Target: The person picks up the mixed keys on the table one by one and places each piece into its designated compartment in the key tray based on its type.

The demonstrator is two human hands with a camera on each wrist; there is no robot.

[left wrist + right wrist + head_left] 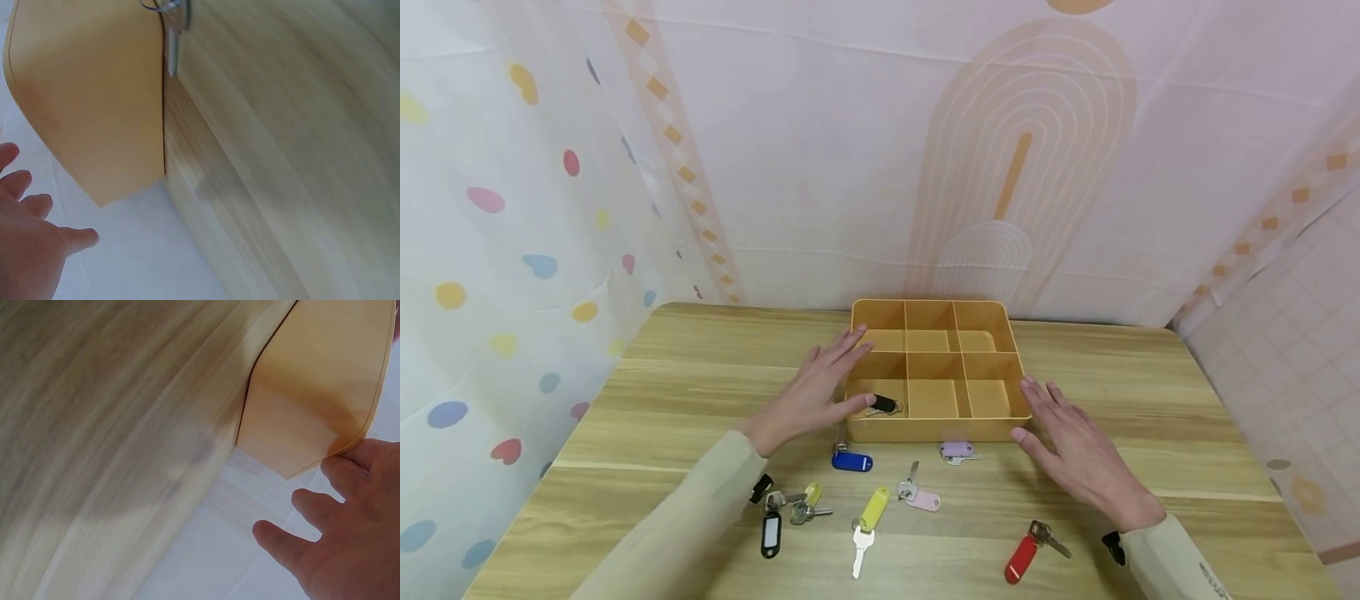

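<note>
An orange box [936,430] with six-way dividers, several compartments in two rows, stands against the back of the table. My left hand [812,387] reaches over its left side, fingers spread, thumb above the front-left compartment. In that compartment lies a key with a black tag [886,405], partly hidden by the thumb. My right hand [1078,446] is at the box's right side, fingers extended. In the right wrist view its fingertips [340,469] overlap the box's rim. Neither hand grips anything.
On the wooden table [700,417] before the box lie keys with tags: blue [852,462], purple [957,449], pink [922,500], yellow [874,510], red [1021,559] and black with a white label [771,535]. A patterned curtain [820,167] hangs behind.
</note>
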